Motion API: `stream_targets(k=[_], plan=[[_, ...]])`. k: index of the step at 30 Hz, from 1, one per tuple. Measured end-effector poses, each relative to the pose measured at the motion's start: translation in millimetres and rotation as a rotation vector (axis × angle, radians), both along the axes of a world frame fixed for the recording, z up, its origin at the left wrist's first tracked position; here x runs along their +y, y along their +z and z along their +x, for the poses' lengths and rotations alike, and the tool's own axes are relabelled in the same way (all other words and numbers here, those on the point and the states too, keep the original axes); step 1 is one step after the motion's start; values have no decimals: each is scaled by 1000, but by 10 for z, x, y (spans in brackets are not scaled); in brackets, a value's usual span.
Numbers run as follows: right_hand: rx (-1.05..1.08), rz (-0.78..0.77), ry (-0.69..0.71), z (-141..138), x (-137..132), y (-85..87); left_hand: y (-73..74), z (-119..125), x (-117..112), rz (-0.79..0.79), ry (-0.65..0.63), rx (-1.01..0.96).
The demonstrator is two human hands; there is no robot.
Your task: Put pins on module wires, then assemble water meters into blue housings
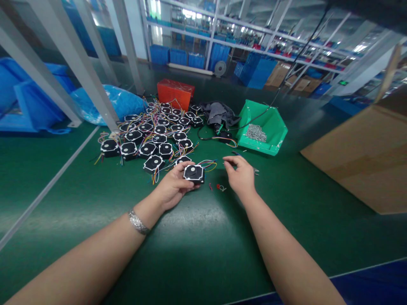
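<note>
Left hand (173, 186) grips a fan (193, 173), hub facing up, wires trailing right. Right hand (241, 173) looks loosely curled, perhaps empty. Green bin (273, 123) holds screws (256, 133).

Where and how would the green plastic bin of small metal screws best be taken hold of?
Probably by the raised back wall of the green plastic bin, fingers hooked over the rim from above. The front lip is low and open, and the small metal screws lie loose inside, so it should stay level.

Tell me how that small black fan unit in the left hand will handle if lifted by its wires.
The fan unit looks rigid and flat-sided, so it shouldn't roll. Its coloured wires look thin and floppy; it would probably dangle and swing.
</note>
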State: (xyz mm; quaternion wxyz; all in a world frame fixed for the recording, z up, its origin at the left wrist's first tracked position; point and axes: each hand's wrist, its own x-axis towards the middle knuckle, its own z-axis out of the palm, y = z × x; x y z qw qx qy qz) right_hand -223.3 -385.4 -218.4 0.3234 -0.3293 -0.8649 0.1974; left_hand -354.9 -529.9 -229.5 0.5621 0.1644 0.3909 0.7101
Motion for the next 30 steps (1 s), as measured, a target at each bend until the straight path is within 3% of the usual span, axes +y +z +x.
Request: stream_targets(k=[2, 5, 12, 14, 17, 19, 21, 24, 26, 30], plan=[[-158, 52, -161, 28, 170, -44, 11, 6, 4, 5, -16, -30], [-400, 85, -273, 8, 308, -108, 30, 18, 13, -10, -37, -69], [-658, 63, -169, -105, 260, -174, 50, 37, -6, -36, -73, -10], [-613, 72, -146, -103, 239, -165, 50, 41, -18, -18, -93, 35], [-338, 38, -79, -95, 156, -102, 42, 38, -24, -9, -114, 79], [-97, -114, -2, -92, 46, -30, 33, 32, -19, -13, -128, 82], [97, -384, 97, -86, -91, 47, 26, 28, -14, -15, -136, 77], [239, -750, 223, -75, -270, 129, 27, 32, -13, -16, -123, 81], [258, -855, 237, -73, -328, 150, 31, 38, -14, -17, -109, 85], [270, -897, 158, -88, -319, 136, 30, 48, -13, -18, -93, 83]])
